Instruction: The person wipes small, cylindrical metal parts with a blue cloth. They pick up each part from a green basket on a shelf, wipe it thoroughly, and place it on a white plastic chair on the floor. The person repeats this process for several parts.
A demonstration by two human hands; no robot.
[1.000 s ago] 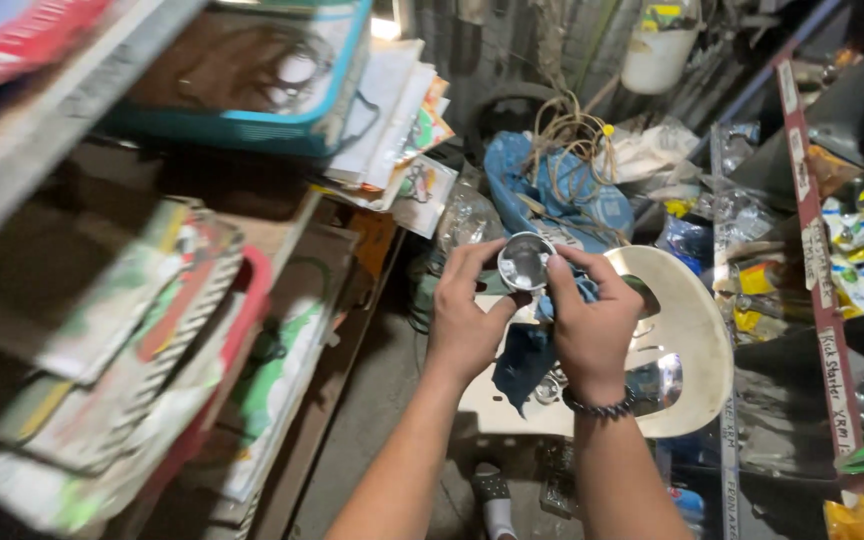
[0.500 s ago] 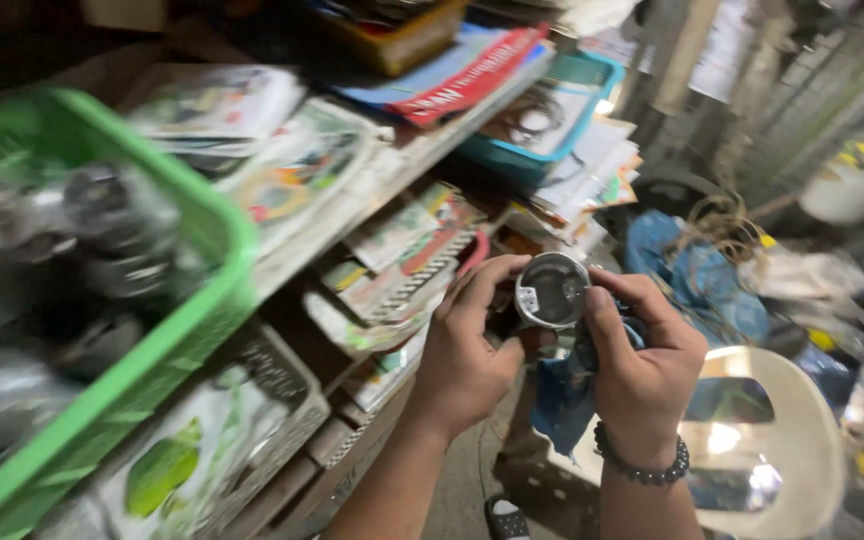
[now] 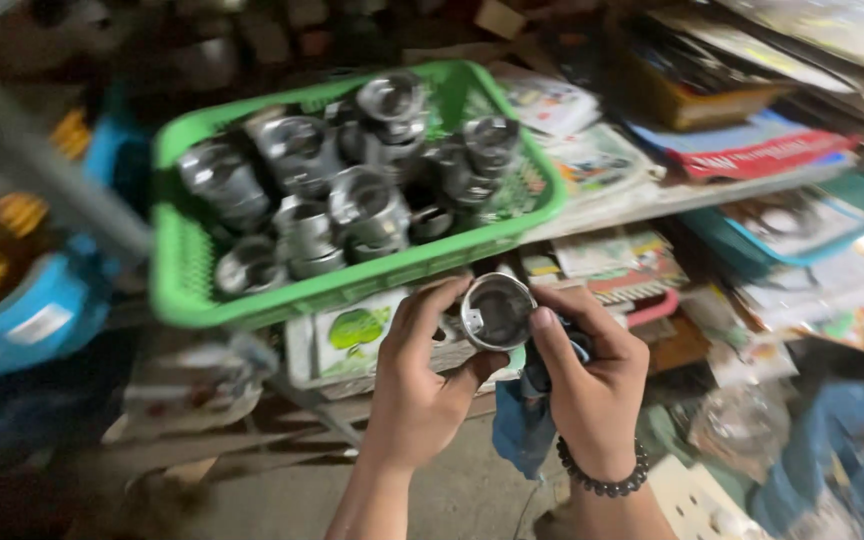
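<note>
Below cluttered shelves, both hands' fingers (image 3: 449, 305) curl closed around a metal cylinder (image 3: 496, 312).

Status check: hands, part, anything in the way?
Left hand and right hand both gripping metal cylinder. Blue cloth under right hand. Green basket of similar parts directly above.
</note>
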